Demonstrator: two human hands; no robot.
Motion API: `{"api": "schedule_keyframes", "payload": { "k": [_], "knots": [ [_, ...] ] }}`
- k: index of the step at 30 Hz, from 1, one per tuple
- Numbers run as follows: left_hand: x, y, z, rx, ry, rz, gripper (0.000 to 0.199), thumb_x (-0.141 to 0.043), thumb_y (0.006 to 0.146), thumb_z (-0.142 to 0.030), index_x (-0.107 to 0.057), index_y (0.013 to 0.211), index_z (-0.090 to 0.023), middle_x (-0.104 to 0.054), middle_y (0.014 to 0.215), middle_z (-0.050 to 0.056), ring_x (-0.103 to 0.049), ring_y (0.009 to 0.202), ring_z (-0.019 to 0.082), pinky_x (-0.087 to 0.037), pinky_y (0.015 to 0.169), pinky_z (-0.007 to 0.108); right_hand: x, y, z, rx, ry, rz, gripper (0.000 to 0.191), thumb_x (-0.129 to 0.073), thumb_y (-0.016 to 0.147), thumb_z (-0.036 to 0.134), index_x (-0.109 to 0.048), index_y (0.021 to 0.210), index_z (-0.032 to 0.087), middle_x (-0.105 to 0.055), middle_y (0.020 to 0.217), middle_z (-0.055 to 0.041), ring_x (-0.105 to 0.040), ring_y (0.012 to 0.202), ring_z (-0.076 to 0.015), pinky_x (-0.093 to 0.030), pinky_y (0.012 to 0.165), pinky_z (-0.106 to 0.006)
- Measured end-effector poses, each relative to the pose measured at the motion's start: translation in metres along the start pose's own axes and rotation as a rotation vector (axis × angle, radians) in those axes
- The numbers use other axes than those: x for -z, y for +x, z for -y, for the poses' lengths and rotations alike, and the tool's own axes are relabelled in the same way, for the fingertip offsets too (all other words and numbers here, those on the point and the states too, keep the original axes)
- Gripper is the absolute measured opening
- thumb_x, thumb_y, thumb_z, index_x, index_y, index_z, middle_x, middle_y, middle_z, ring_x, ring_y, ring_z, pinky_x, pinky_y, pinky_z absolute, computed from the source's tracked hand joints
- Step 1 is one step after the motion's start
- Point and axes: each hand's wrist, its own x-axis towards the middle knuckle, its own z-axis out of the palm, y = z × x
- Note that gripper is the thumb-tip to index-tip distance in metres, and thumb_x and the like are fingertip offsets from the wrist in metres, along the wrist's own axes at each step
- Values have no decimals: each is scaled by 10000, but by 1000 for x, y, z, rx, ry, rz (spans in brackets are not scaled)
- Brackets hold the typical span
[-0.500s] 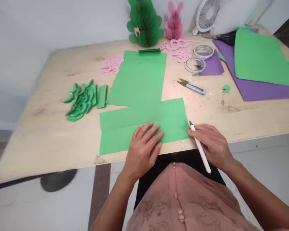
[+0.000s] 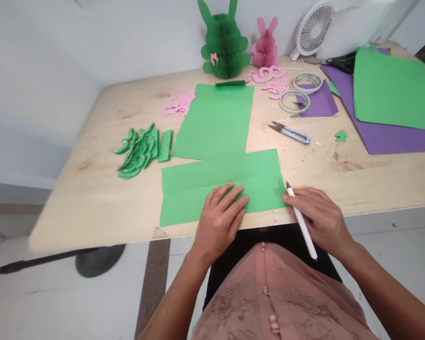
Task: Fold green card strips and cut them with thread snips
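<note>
A folded sheet of green paper (image 2: 184,198) lies along the front edge of the table, a crease running across it. My left hand (image 2: 221,215) rests on its middle, palm down with the fingers stretched out. At the sheet's right end, my right hand (image 2: 318,215) holds a white pen (image 2: 302,224) with a dark tip. The tip points away from me, and the fingertips touch the paper's right edge. Behind this sheet lies a larger green sheet (image 2: 216,123), its near edge meeting the folded one.
Green paper cutouts (image 2: 138,151) are heaped at left. Thread snips (image 2: 290,132), tape rolls (image 2: 295,101) and pink scraps (image 2: 180,103) lie farther back. Green (image 2: 389,89) and purple sheets (image 2: 400,141) stack at right. A green paper rabbit (image 2: 225,45), a pink one (image 2: 265,45) and a fan (image 2: 314,29) stand behind.
The view has shifted, so everything on the table appears farther right and more of the green rabbit shows. Both hands keep nearly the same places on the paper.
</note>
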Motion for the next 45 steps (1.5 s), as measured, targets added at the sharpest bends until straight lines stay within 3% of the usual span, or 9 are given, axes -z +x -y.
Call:
{"api": "schedule_keyframes", "payload": {
  "k": [27,36,45],
  "knots": [
    [0,-1,0,-64,86,17,240,-532,893,-150,-638,1105,-189,-626,1250,105,-503,1232,275,-431,1012,504,-2,-4,-2,14,-5,-17,413,-583,837,20,-607,1224,163,-719,1062,-130,-661,1021,-256,-515,891,-452],
    [3,4,-13,-20,180,0,202,-523,894,-179,-667,1035,-198,-657,1193,87,-523,1217,274,-405,1039,510,-3,-7,-5,16,21,-24,479,-579,844,46,-571,1293,213,-718,1088,-95,-670,1010,-254,-527,879,-467],
    [-10,9,-21,54,194,-69,245,-522,893,-174,-638,1107,-154,-678,1096,97,-568,1131,277,-432,1001,482,-2,-7,-5,17,14,-9,492,-571,853,45,-554,1313,217,-718,1089,-89,-662,1027,-254,-521,891,-469]
  ]
}}
